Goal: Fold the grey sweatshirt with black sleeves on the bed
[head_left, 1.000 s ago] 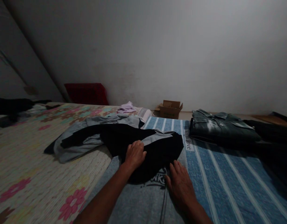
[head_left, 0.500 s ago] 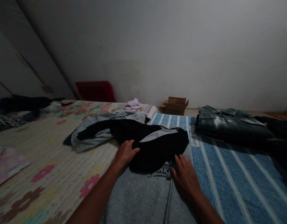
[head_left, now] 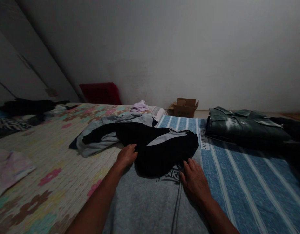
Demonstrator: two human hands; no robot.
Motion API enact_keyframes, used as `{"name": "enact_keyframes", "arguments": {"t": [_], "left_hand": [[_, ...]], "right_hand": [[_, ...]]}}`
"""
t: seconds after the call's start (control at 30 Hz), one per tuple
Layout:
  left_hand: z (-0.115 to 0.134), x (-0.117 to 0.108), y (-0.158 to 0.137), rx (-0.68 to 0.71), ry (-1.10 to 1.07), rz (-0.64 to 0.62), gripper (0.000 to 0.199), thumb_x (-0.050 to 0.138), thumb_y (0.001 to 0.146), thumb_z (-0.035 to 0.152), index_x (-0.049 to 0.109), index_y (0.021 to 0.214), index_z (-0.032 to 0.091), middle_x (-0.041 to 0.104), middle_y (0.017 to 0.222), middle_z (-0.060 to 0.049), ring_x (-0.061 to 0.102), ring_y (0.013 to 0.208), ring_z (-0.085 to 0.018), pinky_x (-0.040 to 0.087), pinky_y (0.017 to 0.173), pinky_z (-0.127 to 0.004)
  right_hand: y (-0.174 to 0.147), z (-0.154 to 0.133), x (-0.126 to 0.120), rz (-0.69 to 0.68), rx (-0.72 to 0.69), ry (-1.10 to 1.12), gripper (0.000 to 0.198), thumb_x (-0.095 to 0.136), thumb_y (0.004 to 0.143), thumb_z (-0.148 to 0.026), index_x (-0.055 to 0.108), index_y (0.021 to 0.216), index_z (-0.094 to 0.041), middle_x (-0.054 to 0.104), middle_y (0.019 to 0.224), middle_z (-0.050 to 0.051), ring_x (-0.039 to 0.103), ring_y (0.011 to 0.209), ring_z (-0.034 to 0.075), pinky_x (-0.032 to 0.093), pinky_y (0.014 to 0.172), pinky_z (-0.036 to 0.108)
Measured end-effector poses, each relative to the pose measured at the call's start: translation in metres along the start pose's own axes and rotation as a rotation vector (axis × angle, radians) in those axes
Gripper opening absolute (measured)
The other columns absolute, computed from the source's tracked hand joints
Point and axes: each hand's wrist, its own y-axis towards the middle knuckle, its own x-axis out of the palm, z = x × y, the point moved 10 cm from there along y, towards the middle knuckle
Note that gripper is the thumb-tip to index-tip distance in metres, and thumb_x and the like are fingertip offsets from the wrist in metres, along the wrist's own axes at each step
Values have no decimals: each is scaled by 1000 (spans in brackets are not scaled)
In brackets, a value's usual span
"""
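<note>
Fingers of left hand (head_left: 127,156) curled on black garment (head_left: 162,149) edge, right hand (head_left: 194,179) flat, fingers apart, at its hem

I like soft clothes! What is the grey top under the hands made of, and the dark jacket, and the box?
The grey top looks like soft, fuzzy sweatshirt knit, speckled and matte. The dark jacket looks like stiff denim, with faded patches and buttons. The box looks like plain brown cardboard, flaps open.
</note>
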Motion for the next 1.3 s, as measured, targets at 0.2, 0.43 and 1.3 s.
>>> {"name": "enact_keyframes", "arguments": {"t": [0.2,0.43,1.3], "left_hand": [[4,-1,3,23,57,-8,42,49,73,11,64,112,20,67,114,-9,60,107,-24,44,82,-30],[10,-5,-5,18,96,-5,34,48,72,11,66,98,23,70,100,-7,64,95,-25,45,71,-29],[-69,-101,-61,-272,-484,473,8,55,69,26,55,77,23,64,78,1,65,71,-18,51,64,-25]], "right_hand": [[-4,-7,-8,44,-16,-36,50,41,91,-35,50,131,-7,42,139,21,33,133,32,26,107,45],[-3,-2,-4,57,-8,-2,49,41,90,-37,50,130,-9,43,139,20,32,133,32,26,107,46],[-1,-1,-1,24,-11,-9,50,43,89,-39,51,130,-10,44,139,20,35,131,33,27,106,47]]}}
